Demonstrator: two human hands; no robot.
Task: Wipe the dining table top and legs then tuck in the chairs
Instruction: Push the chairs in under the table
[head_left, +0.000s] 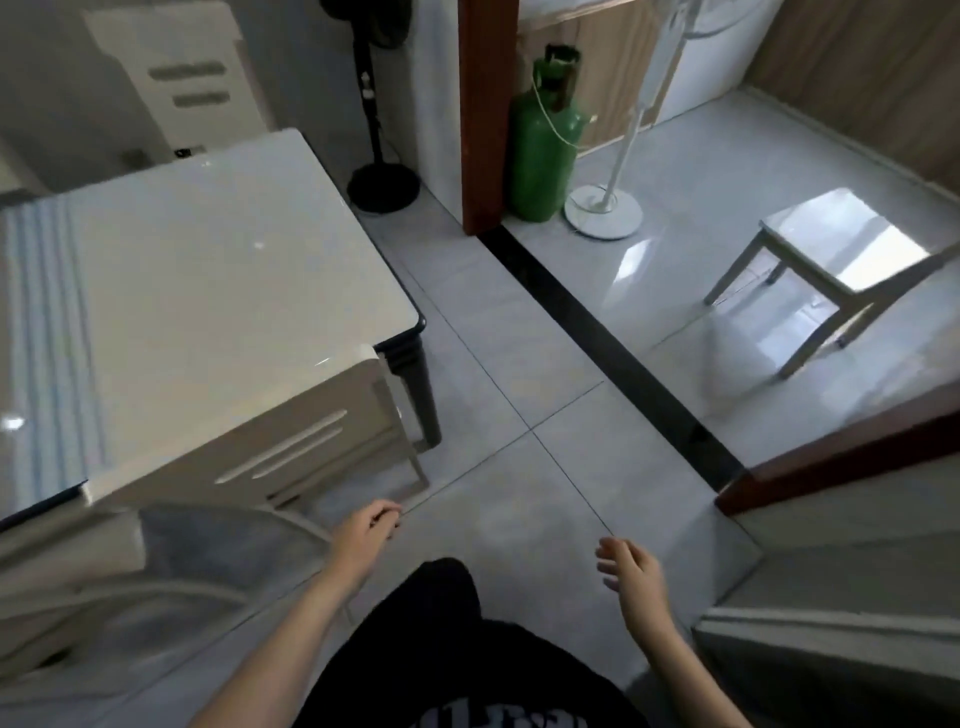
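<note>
— What's nearest?
— A dark shirt (467, 670), then both bare forearms. The right hand (631, 569) hangs over the floor tiles (519, 519), fingers loosely curled, holding nothing.
— And the left hand (370, 526)?
— Curled just beside the top of a blurred curved-backed chair (130, 587), near left. I cannot tell whether it grips it.
— The dining table (208, 270)?
— On the left, with a glossy white top and dark legs. A slotted-back chair (270, 441) is tucked against its near side. Another chair (831, 275) stands well apart, far right, beyond the dark threshold strip (597, 332).
</note>
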